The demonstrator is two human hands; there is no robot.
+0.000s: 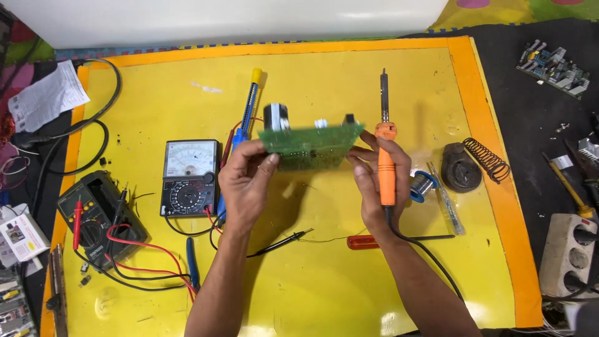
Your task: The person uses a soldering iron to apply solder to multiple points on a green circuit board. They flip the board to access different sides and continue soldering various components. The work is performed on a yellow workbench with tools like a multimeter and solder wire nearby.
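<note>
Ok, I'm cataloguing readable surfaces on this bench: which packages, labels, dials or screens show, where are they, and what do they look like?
Analog meter: left of the left hand, black body, pale dial face.
Digital meter: far left on the mat, dark green, tilted, screen too dim to make out.
Paper sheet: top left off the mat, white, creased, printed.
Small box: left edge, white with a picture.
</note>
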